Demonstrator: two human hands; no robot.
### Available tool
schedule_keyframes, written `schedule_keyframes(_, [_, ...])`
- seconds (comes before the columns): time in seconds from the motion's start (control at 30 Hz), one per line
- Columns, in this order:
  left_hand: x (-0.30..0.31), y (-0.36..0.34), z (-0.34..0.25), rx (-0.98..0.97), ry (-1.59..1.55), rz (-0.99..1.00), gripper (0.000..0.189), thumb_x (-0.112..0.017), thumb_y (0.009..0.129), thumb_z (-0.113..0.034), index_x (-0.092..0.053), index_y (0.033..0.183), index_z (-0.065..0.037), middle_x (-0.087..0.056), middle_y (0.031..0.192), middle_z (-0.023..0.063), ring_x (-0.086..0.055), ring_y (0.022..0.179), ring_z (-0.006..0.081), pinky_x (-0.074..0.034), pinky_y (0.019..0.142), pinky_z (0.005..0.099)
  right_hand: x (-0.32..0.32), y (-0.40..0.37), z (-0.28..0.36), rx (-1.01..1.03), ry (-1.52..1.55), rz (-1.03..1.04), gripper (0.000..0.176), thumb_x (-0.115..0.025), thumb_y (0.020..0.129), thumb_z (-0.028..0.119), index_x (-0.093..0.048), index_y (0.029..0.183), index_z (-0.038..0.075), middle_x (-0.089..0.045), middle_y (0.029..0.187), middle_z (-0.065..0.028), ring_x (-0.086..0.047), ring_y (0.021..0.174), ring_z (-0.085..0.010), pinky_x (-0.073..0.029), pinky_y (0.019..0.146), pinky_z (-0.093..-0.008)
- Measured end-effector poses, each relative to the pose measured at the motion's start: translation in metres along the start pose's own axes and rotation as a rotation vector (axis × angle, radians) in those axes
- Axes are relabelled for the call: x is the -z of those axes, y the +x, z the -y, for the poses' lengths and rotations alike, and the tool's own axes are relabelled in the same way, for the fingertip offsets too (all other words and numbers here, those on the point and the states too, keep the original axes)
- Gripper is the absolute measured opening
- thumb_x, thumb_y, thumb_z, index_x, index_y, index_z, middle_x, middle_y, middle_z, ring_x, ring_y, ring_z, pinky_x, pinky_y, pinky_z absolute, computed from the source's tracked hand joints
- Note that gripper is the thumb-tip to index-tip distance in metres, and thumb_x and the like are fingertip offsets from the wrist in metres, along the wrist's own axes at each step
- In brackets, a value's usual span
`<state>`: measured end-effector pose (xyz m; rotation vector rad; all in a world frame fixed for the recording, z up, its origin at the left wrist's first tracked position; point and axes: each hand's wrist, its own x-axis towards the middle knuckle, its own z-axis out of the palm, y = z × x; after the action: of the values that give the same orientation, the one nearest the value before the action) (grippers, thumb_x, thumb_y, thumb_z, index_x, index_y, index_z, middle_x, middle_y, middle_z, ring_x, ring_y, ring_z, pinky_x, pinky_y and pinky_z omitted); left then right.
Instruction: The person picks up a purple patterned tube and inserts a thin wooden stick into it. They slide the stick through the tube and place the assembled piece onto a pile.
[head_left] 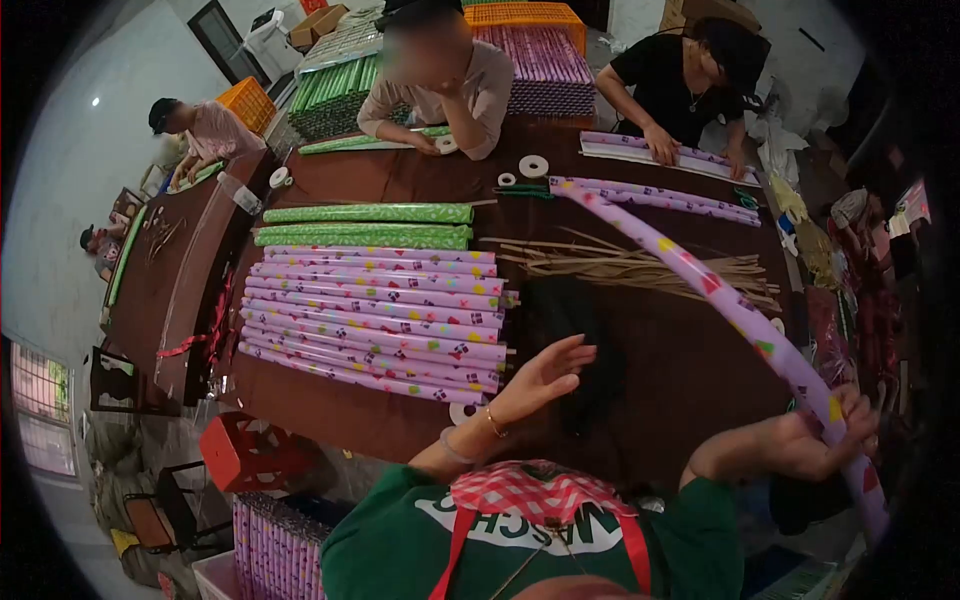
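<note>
Holding the long purple roll (pixel 728 300) toward its near end in the closed right hand (pixel 850 425), with the left hand (pixel 548 378) open, farther off above the tabletop (pixel 660 385), and slanting its length forward-left across the thin strips (pixel 640 266).

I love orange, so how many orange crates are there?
2 in view: one beside the person at upper left, one at the top, beyond the stacked purple rolls. More may be hidden.
</note>
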<state>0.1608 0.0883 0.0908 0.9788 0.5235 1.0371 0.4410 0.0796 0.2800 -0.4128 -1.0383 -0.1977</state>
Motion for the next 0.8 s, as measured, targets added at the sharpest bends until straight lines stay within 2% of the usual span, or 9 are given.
schedule_keyframes(0.1, [-0.028,0.007,-0.004,-0.063,-0.234,0.171,0.075,-0.06,0.083,-0.035,-0.019,0.138,-0.006,-0.029,0.138,0.0153,-0.034,0.126,0.0277,-0.027,0.103,0.0371,-0.026,-0.042,0.006,-0.44,0.292,-0.282,0.014,-0.048,0.082,0.0,-0.039,0.086,0.009,-0.035,0.077,-0.0008,-0.033,0.065,-0.0106,-0.031,0.06,-0.0234])
schedule_keyframes(0.33, [-0.011,-0.025,0.002,-0.18,-0.464,-0.282,0.039,-0.045,0.091,-0.034,-0.045,0.116,-0.004,-0.047,0.126,0.0136,-0.043,0.119,0.0234,-0.035,0.101,0.0391,-0.03,-0.143,0.007,-1.13,0.451,-0.253,0.02,-0.056,0.08,0.001,-0.041,0.088,0.013,-0.043,0.082,0.0012,-0.042,0.076,-0.0126,-0.035,0.078,-0.0293])
schedule_keyframes(0.47, [0.021,-0.041,0.008,-0.248,-0.27,-0.599,0.033,-0.045,0.092,-0.031,-0.046,0.107,-0.002,-0.054,0.114,0.013,-0.053,0.107,0.0221,-0.045,0.088,0.0357,0.001,-0.197,0.003,-1.475,0.457,-0.073,0.014,-0.058,0.085,0.012,-0.052,0.097,0.01,-0.052,0.091,-0.0026,-0.051,0.091,-0.0165,-0.038,0.088,-0.0314])
schedule_keyframes(0.53, [0.021,-0.039,-0.011,-0.285,-0.259,-0.66,0.023,-0.045,0.093,-0.024,-0.039,0.101,-0.003,-0.055,0.105,0.0105,-0.055,0.103,0.0207,-0.048,0.076,0.0316,0.017,-0.212,0.008,-1.913,0.245,0.264,0.02,-0.056,0.086,0.012,-0.053,0.105,0.005,-0.056,0.096,-0.0068,-0.055,0.089,-0.0153,-0.044,0.081,-0.0287])
schedule_keyframes(0.6, [0.035,-0.043,-0.005,-0.265,-0.2,-0.801,0.02,-0.047,0.092,-0.023,-0.04,0.098,-0.005,-0.053,0.09,0.0055,-0.056,0.082,0.0125,-0.047,0.066,0.0254,0.023,-0.212,0.018,-1.999,0.294,0.652,0.026,-0.055,0.087,0.013,-0.052,0.109,0.0,-0.059,0.098,-0.0089,-0.058,0.086,-0.0143,-0.047,0.074,-0.0257])
schedule_keyframes(0.63, [0.046,-0.047,0.0,-0.25,-0.152,-0.834,0.02,-0.048,0.092,-0.023,-0.041,0.096,-0.005,-0.051,0.083,0.0031,-0.054,0.075,0.0097,-0.047,0.065,0.0241,0.022,-0.207,0.023,-1.919,0.209,0.95,0.022,-0.054,0.087,0.011,-0.053,0.107,0.0,-0.059,0.09,-0.0076,-0.059,0.08,-0.0138,-0.048,0.07,-0.025])
schedule_keyframes(0.73, [0.044,-0.046,-0.006,-0.195,-0.03,-1.016,0.023,-0.05,0.091,-0.027,-0.038,0.085,-0.008,-0.039,0.069,-0.0015,-0.043,0.062,0.0058,-0.047,0.06,0.0233,0.017,-0.199,0.03,-1.571,0.032,0.964,0.011,-0.057,0.084,0.006,-0.06,0.093,0.001,-0.061,0.073,-0.0043,-0.057,0.065,-0.0108,-0.046,0.058,-0.024])
schedule_keyframes(0.77, [0.051,-0.049,-0.002,-0.178,0.01,-1.006,0.024,-0.05,0.09,-0.027,-0.039,0.086,-0.007,-0.039,0.07,-0.0013,-0.043,0.062,0.0061,-0.047,0.061,0.0237,0.01,-0.192,0.026,-0.992,-0.143,1.09,0.01,-0.058,0.082,0.004,-0.06,0.091,0.001,-0.06,0.076,-0.0056,-0.058,0.069,-0.0125,-0.046,0.059,-0.0245])
schedule_keyframes(0.8, [0.06,-0.055,0.003,-0.152,0.049,-0.995,0.024,-0.05,0.09,-0.028,-0.039,0.087,-0.007,-0.04,0.071,-0.0012,-0.044,0.062,0.0065,-0.048,0.062,0.0241,-0.001,-0.178,0.019,-0.806,-0.177,1.14,0.009,-0.06,0.08,0.004,-0.06,0.089,0.001,-0.059,0.082,-0.0083,-0.059,0.076,-0.0176,-0.047,0.064,-0.0263])
